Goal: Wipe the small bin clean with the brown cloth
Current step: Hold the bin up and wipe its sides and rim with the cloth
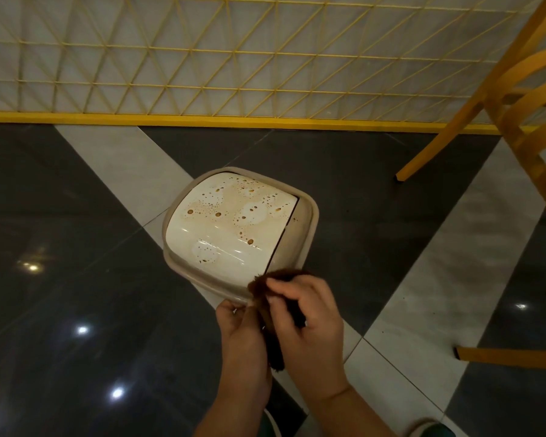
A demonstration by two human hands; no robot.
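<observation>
Head view: both hands pinch a dark brown fuzzy cloth (pixel 270 313) between them, left hand (pixel 245 339) closed beside right hand (pixel 309 323); just beyond their fingertips stands the small cream plastic bin (pixel 234 228), lid brown-spotted.

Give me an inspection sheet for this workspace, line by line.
Surface: glossy floor of dark and pale tiles, light reflections on it.
Job's things: small bin on the floor, swing lid spotted with brown stains; brown cloth at its near rim.
Clutter: nothing seen.
Grips: left hand at the bin's near rim beside the cloth; right hand pinches the cloth.
Cables: nothing seen.
Surroundings: yellow lattice screen behind; wooden chair to the right.
</observation>
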